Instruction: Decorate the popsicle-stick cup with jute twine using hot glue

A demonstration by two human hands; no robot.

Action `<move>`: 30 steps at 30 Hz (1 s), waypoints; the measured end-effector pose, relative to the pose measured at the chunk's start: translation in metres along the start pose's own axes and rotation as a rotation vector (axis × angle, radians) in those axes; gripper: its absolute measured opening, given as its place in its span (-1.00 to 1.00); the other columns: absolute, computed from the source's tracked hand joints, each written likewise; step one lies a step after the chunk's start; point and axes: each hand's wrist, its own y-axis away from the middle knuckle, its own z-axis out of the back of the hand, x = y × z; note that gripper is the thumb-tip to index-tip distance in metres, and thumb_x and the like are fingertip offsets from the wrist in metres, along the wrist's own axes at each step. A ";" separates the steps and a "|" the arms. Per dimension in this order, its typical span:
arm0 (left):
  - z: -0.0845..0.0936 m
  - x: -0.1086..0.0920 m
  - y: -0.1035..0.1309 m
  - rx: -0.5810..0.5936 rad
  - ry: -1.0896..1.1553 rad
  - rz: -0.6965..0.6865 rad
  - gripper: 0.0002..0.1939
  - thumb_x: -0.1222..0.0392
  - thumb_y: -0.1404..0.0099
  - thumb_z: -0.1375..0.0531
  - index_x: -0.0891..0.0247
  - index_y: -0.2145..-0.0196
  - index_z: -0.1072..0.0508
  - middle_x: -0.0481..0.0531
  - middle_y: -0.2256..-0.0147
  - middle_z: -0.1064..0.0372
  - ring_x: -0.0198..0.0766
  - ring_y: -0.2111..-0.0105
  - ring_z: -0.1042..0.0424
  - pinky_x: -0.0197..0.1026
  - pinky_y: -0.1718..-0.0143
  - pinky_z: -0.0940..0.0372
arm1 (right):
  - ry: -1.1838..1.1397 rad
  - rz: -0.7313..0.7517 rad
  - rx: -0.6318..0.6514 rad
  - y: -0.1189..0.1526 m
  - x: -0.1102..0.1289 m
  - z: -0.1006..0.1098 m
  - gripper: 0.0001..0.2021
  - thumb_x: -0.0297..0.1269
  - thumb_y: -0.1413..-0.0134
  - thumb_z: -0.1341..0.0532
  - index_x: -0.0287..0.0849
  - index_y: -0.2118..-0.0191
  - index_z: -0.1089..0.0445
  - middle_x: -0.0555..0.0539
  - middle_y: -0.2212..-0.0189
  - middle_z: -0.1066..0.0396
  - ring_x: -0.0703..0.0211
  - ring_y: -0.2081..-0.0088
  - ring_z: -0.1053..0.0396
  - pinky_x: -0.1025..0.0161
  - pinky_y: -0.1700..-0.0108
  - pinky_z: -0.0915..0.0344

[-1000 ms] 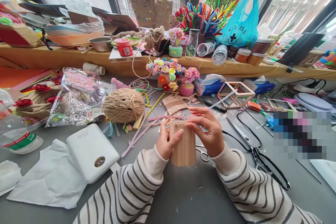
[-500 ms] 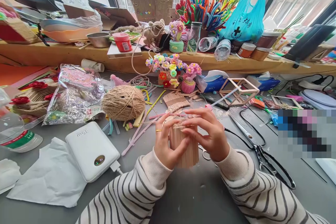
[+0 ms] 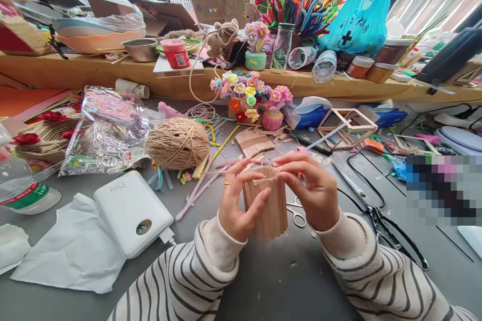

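A round holder made of wooden craft sticks (image 3: 274,213) is held up in front of me, its scalloped lower end over the grey tabletop. My left hand (image 3: 237,203), with a ring on one finger, wraps around its left side, thumb on the front and fingers at the rim. Thin jute twine (image 3: 266,179) runs along the upper edge of the sticks. At the right of the rim, my right hand (image 3: 314,193) pinches the twine between thumb and fingertips. A strand stretches left toward the jute ball (image 3: 178,144). Small scissors (image 3: 297,216) lie partly behind the holder.
Large scissors (image 3: 371,210) lie to the right beside a black cable. A white power bank (image 3: 132,214) and white paper (image 3: 71,251) are on the left. Behind are a stack of craft sticks (image 3: 254,141), a wooden stick frame (image 3: 348,129) and fluffy flowers (image 3: 241,90).
My right hand has shifted slightly right along the rim, its fingers drawn closer together. More of the holder's front and top edge now shows. The left hand keeps its hold.
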 end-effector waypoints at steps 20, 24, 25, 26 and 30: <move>-0.001 -0.006 -0.004 0.023 0.137 0.344 -0.52 -0.02 0.01 -0.33 0.17 0.15 -0.35 0.18 -0.14 -0.10 0.11 -0.13 -0.17 -0.02 0.10 -0.31 | -0.291 -0.414 -0.057 -0.012 -0.003 0.014 -0.79 -0.09 0.07 -0.30 -0.13 0.43 -0.38 0.10 0.62 -0.32 0.41 0.64 -0.13 0.38 0.62 -0.09; -0.001 -0.006 -0.003 0.027 0.131 0.351 -0.46 -0.03 0.03 -0.33 0.17 0.11 -0.32 0.19 -0.15 -0.08 0.11 -0.12 -0.18 -0.05 0.13 -0.34 | -0.270 -0.431 0.041 -0.003 -0.005 0.019 -0.76 -0.08 -0.02 -0.24 -0.15 0.45 -0.38 0.09 0.67 -0.29 0.42 0.67 -0.07 0.38 0.65 -0.03; -0.001 -0.006 -0.003 0.026 0.130 0.349 -0.47 -0.04 0.02 -0.33 0.17 0.11 -0.32 0.19 -0.15 -0.08 0.11 -0.12 -0.19 -0.06 0.14 -0.34 | -0.262 -0.434 0.057 0.000 -0.006 0.021 -0.76 -0.09 -0.02 -0.24 -0.16 0.46 -0.38 0.09 0.68 -0.28 0.41 0.68 -0.08 0.38 0.65 -0.04; -0.001 -0.006 -0.003 0.022 0.126 0.343 -0.48 -0.04 0.01 -0.32 0.16 0.11 -0.32 0.18 -0.15 -0.07 0.10 -0.12 -0.19 -0.07 0.15 -0.35 | -0.253 -0.437 0.066 0.003 -0.007 0.022 -0.76 -0.10 -0.01 -0.25 -0.16 0.47 -0.38 0.08 0.68 -0.28 0.41 0.67 -0.10 0.38 0.64 -0.06; -0.001 -0.002 -0.004 -0.015 0.035 0.194 -0.55 0.02 -0.01 -0.32 0.17 0.14 -0.35 0.19 -0.13 -0.09 0.10 -0.11 -0.19 -0.05 0.16 -0.35 | -0.224 -0.442 0.062 0.011 -0.011 0.027 -0.82 -0.17 0.03 -0.29 -0.16 0.48 -0.38 0.07 0.62 -0.30 0.37 0.60 -0.19 0.38 0.58 -0.15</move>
